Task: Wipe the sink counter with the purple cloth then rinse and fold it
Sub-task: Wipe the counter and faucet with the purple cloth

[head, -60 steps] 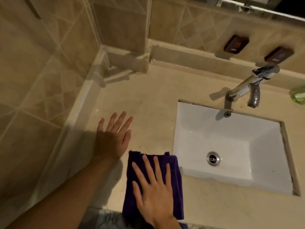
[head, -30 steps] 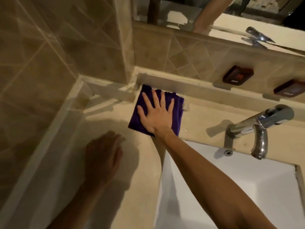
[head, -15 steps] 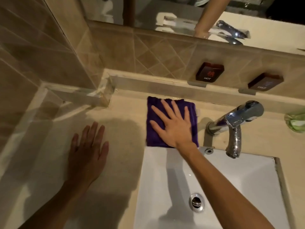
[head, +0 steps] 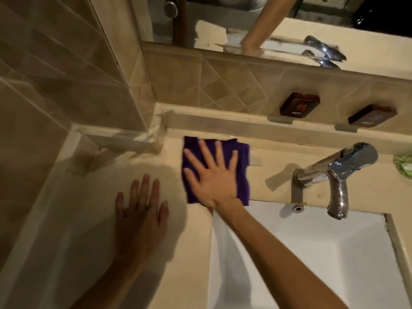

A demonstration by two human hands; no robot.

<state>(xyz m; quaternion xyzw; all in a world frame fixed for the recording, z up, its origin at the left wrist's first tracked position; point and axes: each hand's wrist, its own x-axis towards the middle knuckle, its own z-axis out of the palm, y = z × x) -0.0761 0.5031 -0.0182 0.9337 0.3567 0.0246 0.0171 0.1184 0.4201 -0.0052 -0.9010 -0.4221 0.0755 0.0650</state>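
The folded purple cloth [head: 243, 175] lies flat on the beige sink counter [head: 111, 175], against the back ledge and just behind the sink's left rear corner. My right hand [head: 211, 175] presses on it with palm down and fingers spread, covering most of its middle. My left hand [head: 141, 216] rests flat on the counter to the left of the cloth, fingers apart, holding nothing. The white sink basin [head: 312, 253] lies under my right forearm.
A chrome faucet [head: 336, 172] juts over the basin at the right. Dark HOT [head: 299, 105] and COLD [head: 372, 115] plates sit on the tiled back wall under a mirror. A green soap dish [head: 404, 165] stands at the right edge. A tiled wall closes the left side.
My right hand slid the cloth from the counter's front edge to the back ledge, then a little rightward toward the faucet. My left hand stayed flat on the counter.
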